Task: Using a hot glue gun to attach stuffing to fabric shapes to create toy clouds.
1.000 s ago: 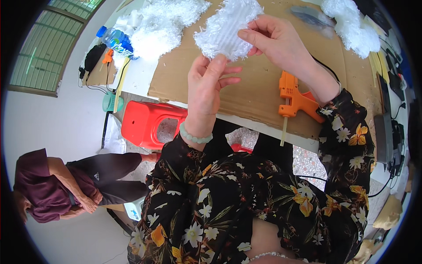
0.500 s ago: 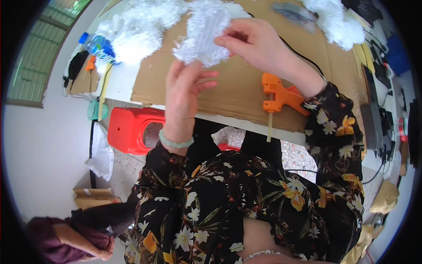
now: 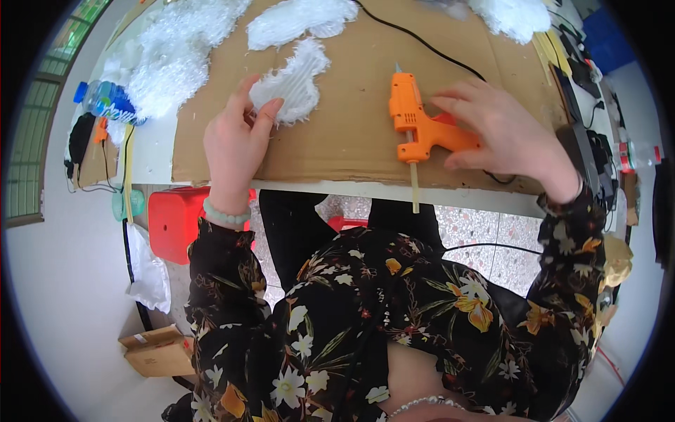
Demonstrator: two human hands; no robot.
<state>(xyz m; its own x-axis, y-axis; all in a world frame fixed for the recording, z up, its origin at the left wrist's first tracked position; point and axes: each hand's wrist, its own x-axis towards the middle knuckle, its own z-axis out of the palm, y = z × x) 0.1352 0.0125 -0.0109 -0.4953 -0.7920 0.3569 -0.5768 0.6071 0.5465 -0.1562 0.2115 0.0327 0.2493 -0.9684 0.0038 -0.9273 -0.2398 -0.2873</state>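
Note:
A white fringed, ribbed piece of fluffy material [image 3: 294, 83] is over the brown cardboard [image 3: 351, 141], its lower left edge between the thumb and fingers of my left hand [image 3: 238, 137]. Just beyond it lies a second flat white fringed piece [image 3: 299, 22]. To the right, an orange hot glue gun [image 3: 411, 116] rests on the cardboard, nozzle pointing away, with a pale glue stick [image 3: 415, 188] sticking out past the table's near edge. My right hand [image 3: 503, 130] hovers around the gun's handle, fingers apart; whether it touches the handle is hard to tell.
White shiny fluff [image 3: 179, 53] is heaped at the far left, with more fluff [image 3: 512, 17] at the far right. A blue-capped bottle [image 3: 109, 102] lies by the left heap. A black cable [image 3: 422, 42] crosses the cardboard. A red stool [image 3: 169, 225] stands below left.
My right hand has let go of the fringed piece and moved right and down to the glue gun. My left hand has lowered leftward, and the piece is now lower, over the cardboard.

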